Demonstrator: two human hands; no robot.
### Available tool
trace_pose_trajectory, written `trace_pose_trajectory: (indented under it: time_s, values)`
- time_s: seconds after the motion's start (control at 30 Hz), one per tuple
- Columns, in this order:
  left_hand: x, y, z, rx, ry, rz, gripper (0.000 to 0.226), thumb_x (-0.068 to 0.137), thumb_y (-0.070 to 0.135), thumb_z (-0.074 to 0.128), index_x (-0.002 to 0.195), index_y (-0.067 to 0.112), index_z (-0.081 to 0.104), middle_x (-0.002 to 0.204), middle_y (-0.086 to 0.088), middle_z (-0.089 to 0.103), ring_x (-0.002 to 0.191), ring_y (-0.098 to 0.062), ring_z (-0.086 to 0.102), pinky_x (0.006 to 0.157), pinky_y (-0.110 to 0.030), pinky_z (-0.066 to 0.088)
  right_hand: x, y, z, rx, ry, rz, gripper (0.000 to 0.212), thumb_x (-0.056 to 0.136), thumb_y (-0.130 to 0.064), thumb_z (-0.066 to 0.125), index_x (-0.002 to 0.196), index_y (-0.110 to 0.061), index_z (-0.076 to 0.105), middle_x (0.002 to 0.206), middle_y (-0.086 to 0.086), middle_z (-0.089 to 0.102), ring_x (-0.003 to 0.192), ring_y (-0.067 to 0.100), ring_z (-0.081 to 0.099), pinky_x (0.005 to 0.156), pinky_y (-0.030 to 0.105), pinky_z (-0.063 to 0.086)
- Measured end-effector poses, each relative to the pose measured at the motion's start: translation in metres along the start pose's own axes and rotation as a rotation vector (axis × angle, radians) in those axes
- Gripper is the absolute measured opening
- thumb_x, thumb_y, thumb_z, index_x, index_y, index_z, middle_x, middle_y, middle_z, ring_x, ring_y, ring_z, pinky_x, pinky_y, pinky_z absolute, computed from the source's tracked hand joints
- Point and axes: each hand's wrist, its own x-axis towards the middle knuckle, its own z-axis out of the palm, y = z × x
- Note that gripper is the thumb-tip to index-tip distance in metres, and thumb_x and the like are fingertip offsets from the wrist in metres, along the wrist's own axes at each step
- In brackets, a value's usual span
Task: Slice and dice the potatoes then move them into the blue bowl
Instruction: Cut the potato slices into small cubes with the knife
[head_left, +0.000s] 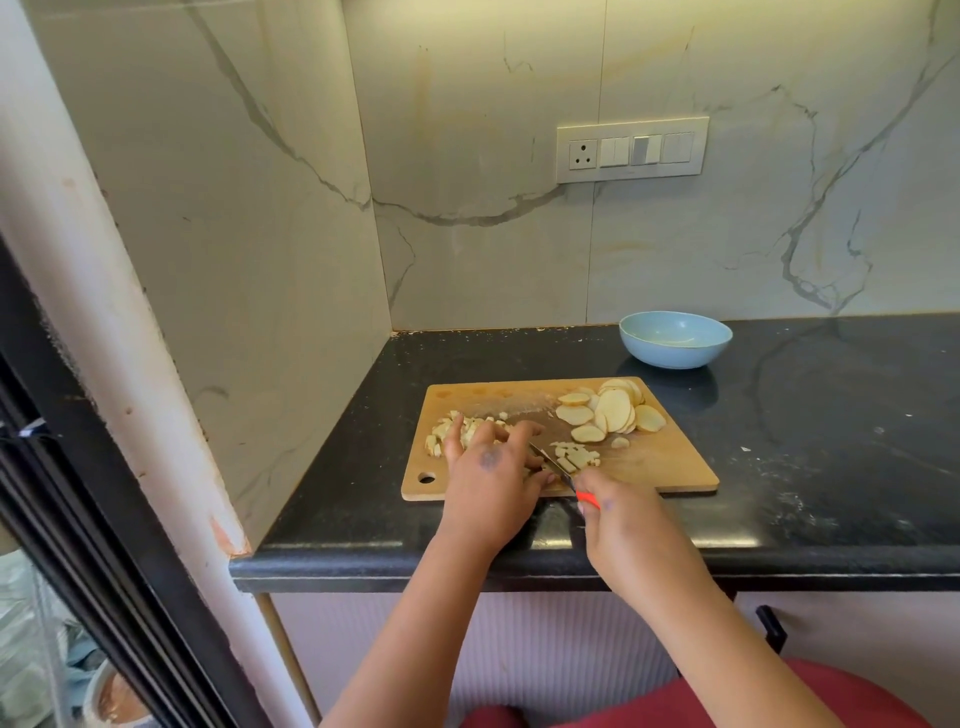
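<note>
Head view: a wooden cutting board (649, 467) is seen near the front edge of the black worktop (831, 467). The knife (558, 465) is gripped by its red handle in the right hand (618, 512), fingers curled round it, the blade angled toward the left hand (488, 467). That hand is spread with relaxed fingers over the diced potato (457, 428) at the board's left, apparently gathering it; nothing is clearly gripped. Freshly cut strips (574, 456) lie just right of the blade, and uncut potato slices (615, 413) are fanned at the far right corner. The blue bowl (675, 340) stands beyond the board, apparently holding no potato. A nicked finger is judged the main risk, since blade tip and left fingers lie very close. Dice could also be pushed off the board's left edge.
</note>
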Motion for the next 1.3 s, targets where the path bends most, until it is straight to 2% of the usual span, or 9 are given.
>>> trace_pose_trajectory:
  time_s: [0.27,0.37,0.47,0.67,0.77,0.83,0.9,1.03,1.3]
  values:
    - [-0.002,0.003,-0.004,0.058,-0.006,0.005,0.04,0.081,0.042,0.071,0.115,0.026,0.059,0.078,0.013,0.068,0.108,-0.015,0.056,0.115,-0.053,-0.011,-0.008,0.021,-0.032,0.228,-0.156,0.171,0.011,0.094,-0.026,0.059,0.088,-0.035,0.062,0.081,-0.01,0.065,0.067,0.002,0.059,0.05,0.015,0.037]
    - [-0.002,0.004,-0.007,0.059,0.018,0.0,0.043,0.076,0.041,0.077,0.113,0.027,0.059,0.074,0.015,0.068,0.102,-0.015,0.058,0.114,-0.056,-0.003,-0.005,0.041,-0.064,0.498,-0.307,0.288,0.004,0.091,-0.026,0.067,0.094,-0.028,0.069,0.058,-0.004,0.061,0.044,0.004,0.045,0.044,0.017,0.031]
    - [-0.003,0.008,-0.008,0.113,0.064,0.021,0.037,0.073,0.033,0.08,0.105,0.026,0.064,0.075,0.012,0.069,0.098,-0.017,0.06,0.114,-0.059,0.009,0.005,0.052,-0.082,0.668,-0.342,0.348,0.01,0.089,-0.019,0.068,0.098,-0.016,0.071,0.057,0.005,0.052,0.044,0.009,0.031,0.04,0.017,0.023]
    - [-0.003,0.007,-0.004,0.161,0.096,0.069,0.018,0.08,0.011,0.071,0.09,0.025,0.071,0.08,0.011,0.071,0.094,-0.021,0.056,0.105,-0.055,0.036,0.044,0.044,-0.049,0.791,-0.061,0.199,0.013,0.091,-0.019,0.064,0.103,-0.019,0.069,0.059,0.004,0.057,0.045,0.009,0.039,0.046,0.023,0.031]
    - [0.0,0.007,-0.002,0.115,0.075,0.081,0.016,0.082,0.011,0.067,0.092,0.023,0.072,0.078,0.008,0.07,0.09,-0.025,0.057,0.098,-0.046,0.043,0.055,0.047,-0.015,0.723,0.184,0.206,0.015,0.092,-0.024,0.064,0.107,-0.022,0.067,0.058,0.0,0.063,0.05,0.009,0.051,0.054,0.035,0.045]
    - [0.003,0.007,0.0,0.033,0.06,0.109,0.014,0.085,0.015,0.065,0.097,0.02,0.072,0.081,0.005,0.07,0.086,-0.025,0.057,0.084,-0.039,0.048,0.058,0.052,-0.004,0.693,0.26,0.207,0.011,0.093,-0.027,0.063,0.104,-0.028,0.067,0.06,0.0,0.066,0.057,0.013,0.058,0.061,0.04,0.051]
    - [0.008,0.011,0.005,-0.059,0.025,0.142,0.02,0.088,0.021,0.064,0.105,0.015,0.071,0.09,0.001,0.071,0.086,-0.026,0.058,0.078,-0.035,0.049,0.059,0.056,-0.001,0.679,0.279,0.204,0.009,0.093,-0.029,0.062,0.1,-0.033,0.065,0.062,-0.002,0.067,0.061,0.017,0.061,0.065,0.043,0.054]
    - [0.022,0.034,0.013,-0.13,-0.15,0.172,0.039,0.092,0.041,0.053,0.116,0.012,0.065,0.107,-0.005,0.068,0.1,-0.026,0.057,0.089,-0.036,0.045,0.06,0.06,0.002,0.653,0.278,0.174,0.01,0.094,-0.029,0.061,0.094,-0.039,0.063,0.063,-0.003,0.067,0.065,0.017,0.064,0.067,0.042,0.055]
    - [0.045,0.043,0.024,-0.071,-0.289,0.253,0.014,0.093,0.02,0.052,0.096,0.01,0.063,0.09,-0.007,0.059,0.087,-0.03,0.057,0.072,-0.042,0.049,0.061,0.064,0.006,0.604,0.28,0.139,0.01,0.093,-0.027,0.061,0.097,-0.036,0.063,0.072,-0.005,0.07,0.067,0.009,0.063,0.06,0.023,0.043]
